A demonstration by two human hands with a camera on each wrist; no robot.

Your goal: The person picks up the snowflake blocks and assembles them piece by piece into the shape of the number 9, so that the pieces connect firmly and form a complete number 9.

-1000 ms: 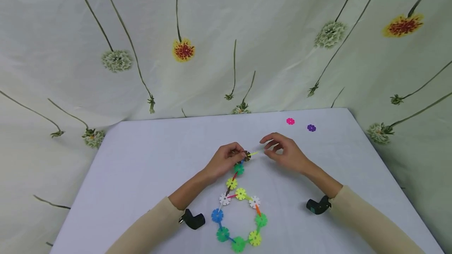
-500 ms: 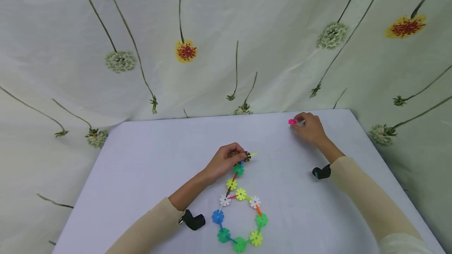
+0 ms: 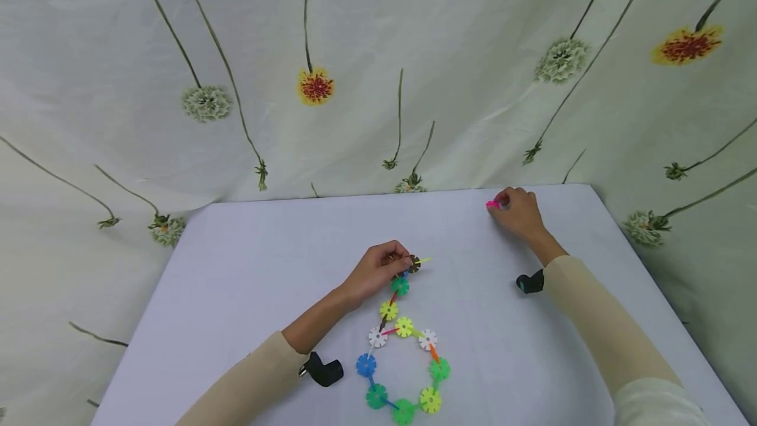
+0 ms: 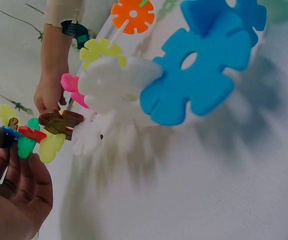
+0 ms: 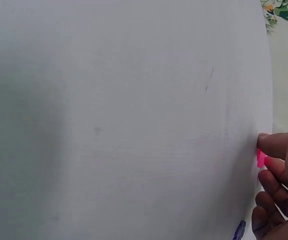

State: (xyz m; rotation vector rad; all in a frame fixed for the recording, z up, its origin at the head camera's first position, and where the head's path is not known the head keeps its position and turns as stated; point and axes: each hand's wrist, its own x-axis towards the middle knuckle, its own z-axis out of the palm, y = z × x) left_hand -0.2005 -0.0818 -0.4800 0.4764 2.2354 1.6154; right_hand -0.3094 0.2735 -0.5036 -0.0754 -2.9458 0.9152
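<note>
A chain of notched plastic snowflake discs (image 3: 388, 311) in several colours lies on the white table, its near part closed into a ring. At the chain's far end my left hand (image 3: 378, 268) pinches the linked discs, beside a brown disc (image 3: 415, 263) with a yellow one (image 3: 426, 260) slotted into it. Farther back on the right, my right hand (image 3: 520, 214) pinches a pink snowflake disc (image 5: 261, 158) between thumb and fingers, close to the tabletop. A purple disc (image 5: 239, 230) shows below that hand in the right wrist view; the hand hides it in the head view.
The white-covered table (image 3: 266, 229) ends at a back edge just beyond my right hand. A flower-printed cloth (image 3: 355, 137) hangs behind it. Black wrist cameras (image 3: 324, 371) jut from both sleeves near the tabletop.
My right hand has left the chain's end, moved back and right, and taken hold of the pink disc. My left hand keeps its grip at the chain's end.
</note>
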